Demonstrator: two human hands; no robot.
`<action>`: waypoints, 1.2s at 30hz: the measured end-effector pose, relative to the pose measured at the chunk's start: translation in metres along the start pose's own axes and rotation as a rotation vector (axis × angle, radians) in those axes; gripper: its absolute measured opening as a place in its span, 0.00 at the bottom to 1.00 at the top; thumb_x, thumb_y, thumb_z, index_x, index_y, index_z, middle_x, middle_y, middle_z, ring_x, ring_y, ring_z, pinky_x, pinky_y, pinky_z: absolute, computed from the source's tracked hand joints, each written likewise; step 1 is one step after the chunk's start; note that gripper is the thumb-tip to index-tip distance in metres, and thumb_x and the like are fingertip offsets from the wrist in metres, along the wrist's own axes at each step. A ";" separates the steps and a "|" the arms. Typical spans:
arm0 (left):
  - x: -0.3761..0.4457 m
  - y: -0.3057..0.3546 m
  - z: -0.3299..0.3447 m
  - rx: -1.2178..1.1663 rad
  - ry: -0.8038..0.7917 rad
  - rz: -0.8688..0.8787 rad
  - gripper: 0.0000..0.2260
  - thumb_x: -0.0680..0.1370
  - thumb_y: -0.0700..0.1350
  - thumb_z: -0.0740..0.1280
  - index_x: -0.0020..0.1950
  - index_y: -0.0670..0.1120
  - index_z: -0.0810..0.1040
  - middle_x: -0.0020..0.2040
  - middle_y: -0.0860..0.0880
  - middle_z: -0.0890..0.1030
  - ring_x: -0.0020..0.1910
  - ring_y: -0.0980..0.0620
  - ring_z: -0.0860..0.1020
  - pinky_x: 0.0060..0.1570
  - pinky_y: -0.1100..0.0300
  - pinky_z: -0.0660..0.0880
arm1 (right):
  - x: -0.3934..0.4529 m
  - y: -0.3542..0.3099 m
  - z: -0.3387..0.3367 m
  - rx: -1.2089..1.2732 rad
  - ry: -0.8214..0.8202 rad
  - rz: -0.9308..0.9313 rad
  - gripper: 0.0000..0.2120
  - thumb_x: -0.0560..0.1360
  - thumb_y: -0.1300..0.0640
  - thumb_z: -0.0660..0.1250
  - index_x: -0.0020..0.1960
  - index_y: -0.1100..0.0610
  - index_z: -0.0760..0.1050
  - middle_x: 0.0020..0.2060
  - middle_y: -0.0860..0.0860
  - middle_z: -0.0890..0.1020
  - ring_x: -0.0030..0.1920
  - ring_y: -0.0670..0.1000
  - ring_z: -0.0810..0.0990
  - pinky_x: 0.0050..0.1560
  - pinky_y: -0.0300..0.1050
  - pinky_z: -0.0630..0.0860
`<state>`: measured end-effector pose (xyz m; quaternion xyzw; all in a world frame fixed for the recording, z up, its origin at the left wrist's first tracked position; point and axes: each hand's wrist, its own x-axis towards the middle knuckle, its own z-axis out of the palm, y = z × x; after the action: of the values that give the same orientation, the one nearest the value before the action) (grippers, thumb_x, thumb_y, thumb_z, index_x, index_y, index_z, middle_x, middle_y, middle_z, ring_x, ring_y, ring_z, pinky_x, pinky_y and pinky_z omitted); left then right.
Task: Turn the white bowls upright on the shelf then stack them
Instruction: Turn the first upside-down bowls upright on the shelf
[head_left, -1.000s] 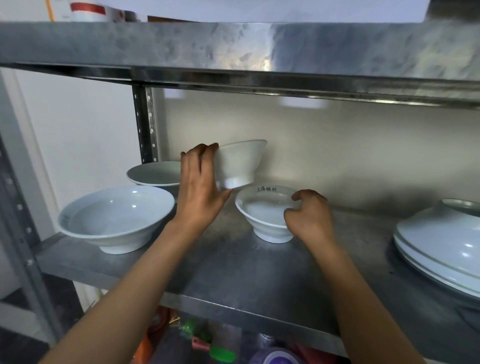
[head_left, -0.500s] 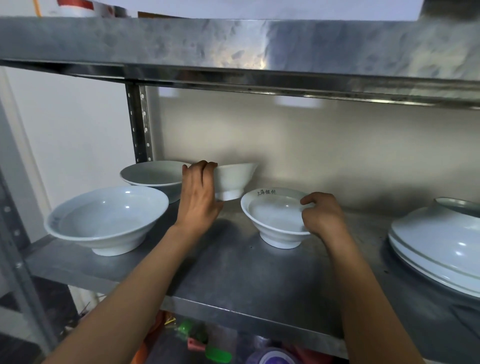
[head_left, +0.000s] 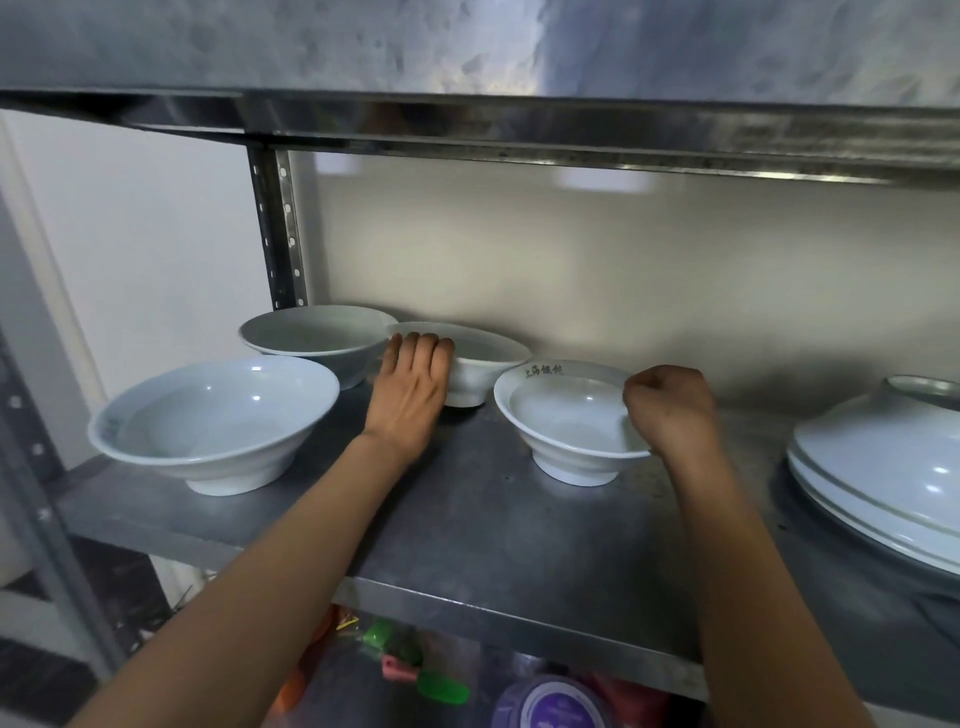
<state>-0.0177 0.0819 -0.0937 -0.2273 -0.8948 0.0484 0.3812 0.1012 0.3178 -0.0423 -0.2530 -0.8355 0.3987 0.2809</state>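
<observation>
Several white bowls stand on a steel shelf (head_left: 493, 525). A small bowl (head_left: 480, 364) sits upright at the back, and my left hand (head_left: 410, 389) grips its left rim and side. My right hand (head_left: 670, 410) pinches the right rim of a second small upright bowl (head_left: 566, 426) with dark lettering on its far rim. A large bowl (head_left: 213, 421) stands upright at the front left, another large bowl (head_left: 311, 338) upright behind it. At the right edge, stacked large bowls (head_left: 883, 478) lie upside down.
The upper shelf (head_left: 519, 119) hangs low over the bowls. A perforated steel post (head_left: 275, 228) rises at the back left, a wall close behind. Coloured items and a purple-lidded tub (head_left: 556, 706) lie on the level below.
My left hand has lowered the small bowl from the air onto the shelf at the back, upright. My right hand has stayed on the lettered bowl's rim.
</observation>
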 end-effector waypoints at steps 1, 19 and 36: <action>0.000 0.000 0.002 -0.015 0.000 -0.001 0.27 0.66 0.35 0.69 0.64 0.37 0.69 0.55 0.38 0.74 0.54 0.37 0.74 0.64 0.43 0.69 | -0.001 0.000 -0.001 0.005 0.001 -0.001 0.11 0.71 0.62 0.60 0.43 0.58 0.81 0.41 0.55 0.83 0.45 0.59 0.81 0.50 0.50 0.80; -0.022 0.013 -0.032 -0.623 0.165 0.012 0.21 0.79 0.39 0.61 0.73 0.41 0.67 0.72 0.42 0.69 0.72 0.44 0.65 0.72 0.57 0.58 | -0.002 0.000 -0.005 0.147 0.062 0.007 0.08 0.72 0.61 0.61 0.41 0.57 0.79 0.36 0.50 0.77 0.42 0.53 0.76 0.45 0.41 0.72; -0.048 0.073 -0.051 -0.988 -0.045 0.070 0.22 0.82 0.55 0.52 0.71 0.49 0.72 0.76 0.48 0.66 0.77 0.54 0.57 0.75 0.58 0.53 | -0.009 0.006 -0.015 0.432 -0.013 0.185 0.11 0.76 0.62 0.62 0.54 0.64 0.79 0.46 0.57 0.78 0.46 0.52 0.74 0.47 0.44 0.70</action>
<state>0.0744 0.1216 -0.1087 -0.4095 -0.8107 -0.3638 0.2066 0.1192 0.3227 -0.0417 -0.2600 -0.7059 0.5939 0.2855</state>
